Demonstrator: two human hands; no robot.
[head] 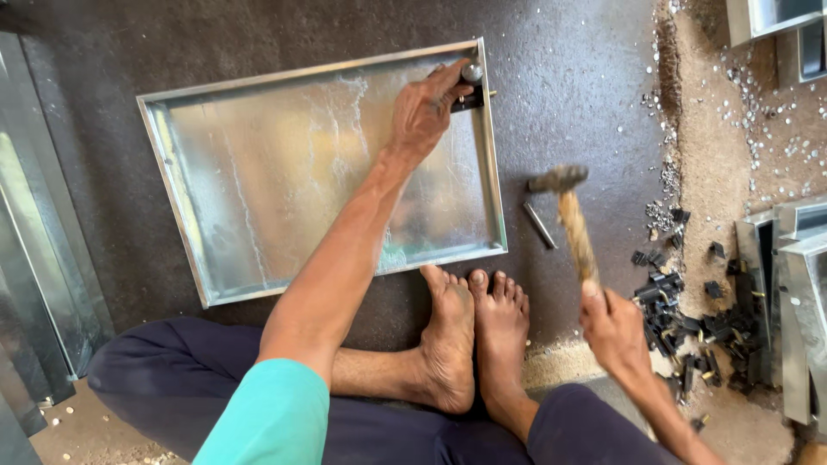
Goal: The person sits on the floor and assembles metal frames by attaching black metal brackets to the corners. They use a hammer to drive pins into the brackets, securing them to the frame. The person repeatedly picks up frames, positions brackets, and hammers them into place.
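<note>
A shallow rectangular sheet-metal tray (258,172) lies on the dark floor in front of me. My left hand (426,108) reaches across it to its far right corner and pinches a small black fitting (469,95) with a round metal head against the tray's rim. My right hand (613,327) grips the wooden handle of a hammer (568,207), whose head is raised above the floor to the right of the tray. My bare feet rest against the tray's near edge.
A short metal rod (540,225) lies on the floor beside the tray. A heap of small black parts (680,319) sits at right, with scattered rivets (758,112) beyond. Folded sheet-metal pieces (801,284) stand at the right edge, more metal sheets (34,258) at left.
</note>
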